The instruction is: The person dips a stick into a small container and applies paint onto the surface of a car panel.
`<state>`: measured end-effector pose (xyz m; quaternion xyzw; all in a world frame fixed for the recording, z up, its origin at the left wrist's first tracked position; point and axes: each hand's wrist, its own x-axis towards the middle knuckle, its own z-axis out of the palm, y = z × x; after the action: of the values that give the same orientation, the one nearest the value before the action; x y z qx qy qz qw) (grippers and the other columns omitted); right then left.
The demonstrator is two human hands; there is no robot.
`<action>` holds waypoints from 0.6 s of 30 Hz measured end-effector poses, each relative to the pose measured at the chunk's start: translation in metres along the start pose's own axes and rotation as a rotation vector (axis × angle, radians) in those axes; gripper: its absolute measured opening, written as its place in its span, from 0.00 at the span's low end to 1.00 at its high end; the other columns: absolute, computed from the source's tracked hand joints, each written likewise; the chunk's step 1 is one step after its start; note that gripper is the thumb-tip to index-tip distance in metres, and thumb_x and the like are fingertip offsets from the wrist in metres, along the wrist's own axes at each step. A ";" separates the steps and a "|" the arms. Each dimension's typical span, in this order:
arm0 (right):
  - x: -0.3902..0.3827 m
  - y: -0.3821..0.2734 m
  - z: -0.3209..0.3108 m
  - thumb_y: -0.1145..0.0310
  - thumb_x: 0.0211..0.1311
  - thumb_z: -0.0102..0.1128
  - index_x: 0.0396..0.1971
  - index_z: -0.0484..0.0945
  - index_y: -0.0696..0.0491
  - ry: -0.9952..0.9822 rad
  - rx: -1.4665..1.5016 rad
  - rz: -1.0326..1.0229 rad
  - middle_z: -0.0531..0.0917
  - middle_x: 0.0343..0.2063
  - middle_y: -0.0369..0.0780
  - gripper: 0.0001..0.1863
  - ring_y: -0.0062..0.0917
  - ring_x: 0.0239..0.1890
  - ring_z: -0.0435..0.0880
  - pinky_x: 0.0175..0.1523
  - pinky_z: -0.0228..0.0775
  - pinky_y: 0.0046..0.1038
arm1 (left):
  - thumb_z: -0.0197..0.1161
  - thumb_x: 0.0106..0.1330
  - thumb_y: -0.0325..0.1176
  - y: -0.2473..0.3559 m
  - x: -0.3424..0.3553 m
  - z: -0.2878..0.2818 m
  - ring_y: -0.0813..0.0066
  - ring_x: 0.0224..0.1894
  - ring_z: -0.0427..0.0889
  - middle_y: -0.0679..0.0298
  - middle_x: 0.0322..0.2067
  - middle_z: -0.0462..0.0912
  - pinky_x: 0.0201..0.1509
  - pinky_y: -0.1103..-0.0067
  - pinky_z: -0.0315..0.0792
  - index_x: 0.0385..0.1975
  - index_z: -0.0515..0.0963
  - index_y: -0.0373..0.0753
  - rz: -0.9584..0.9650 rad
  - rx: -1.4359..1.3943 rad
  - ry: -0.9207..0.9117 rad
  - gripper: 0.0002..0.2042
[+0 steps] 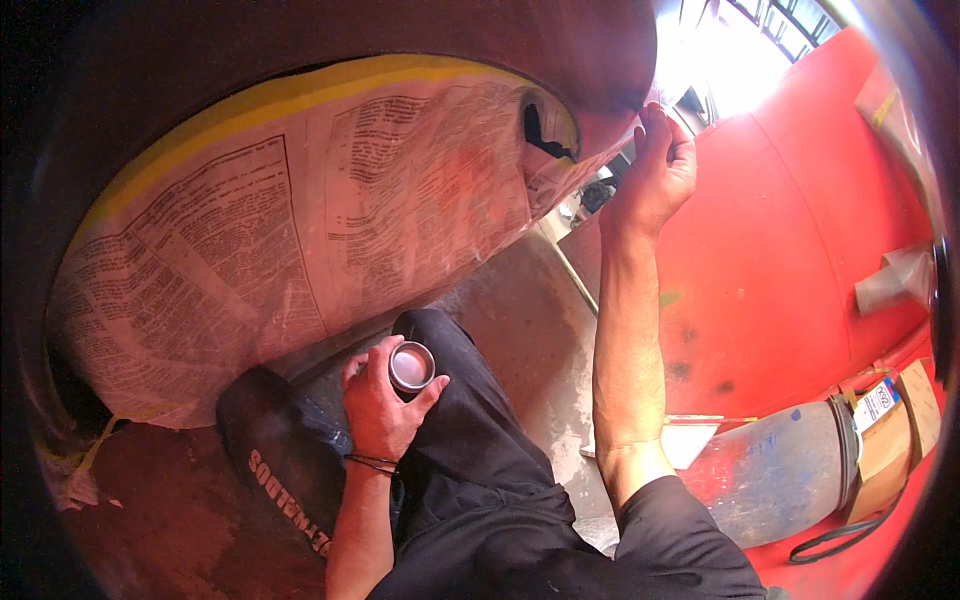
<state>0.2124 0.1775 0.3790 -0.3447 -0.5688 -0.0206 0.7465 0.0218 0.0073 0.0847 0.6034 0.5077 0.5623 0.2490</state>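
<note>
My left hand [382, 402] is closed around a small round metal cup [411, 366] above my knee. The cup's pinkish-grey inside faces up. At the upper right, my right hand [655, 172] is raised by the lower edge of a dark red car body panel [600, 50]. Its fingertips are pinched together, and whatever may be between them is too small to make out. Sheets of printed newspaper [390, 200] cover the wheel arch below the panel. Yellow masking tape [330, 78] runs along the arch's curved rim.
A bright red panel [770, 240] stands to the right. Near it lie a paint-stained translucent plastic drum [770, 470], a cardboard box [885, 450] and a black cable [840, 545]. A torn gap [545, 130] shows in the masking. Loose tape and paper [85, 480] hang at lower left.
</note>
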 end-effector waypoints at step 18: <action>0.001 0.002 0.001 0.66 0.80 0.71 0.50 0.85 0.61 0.009 -0.055 -0.001 0.91 0.46 0.40 0.13 0.22 0.51 0.88 0.63 0.81 0.29 | 0.90 0.55 0.51 0.001 0.001 0.001 0.46 0.55 0.86 0.52 0.51 0.90 0.63 0.56 0.77 0.60 0.80 0.39 -0.002 -0.008 0.026 0.37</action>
<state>0.2126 0.1801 0.3792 -0.3647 -0.5648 -0.0380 0.7393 0.0233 0.0081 0.0856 0.5947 0.5092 0.5717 0.2453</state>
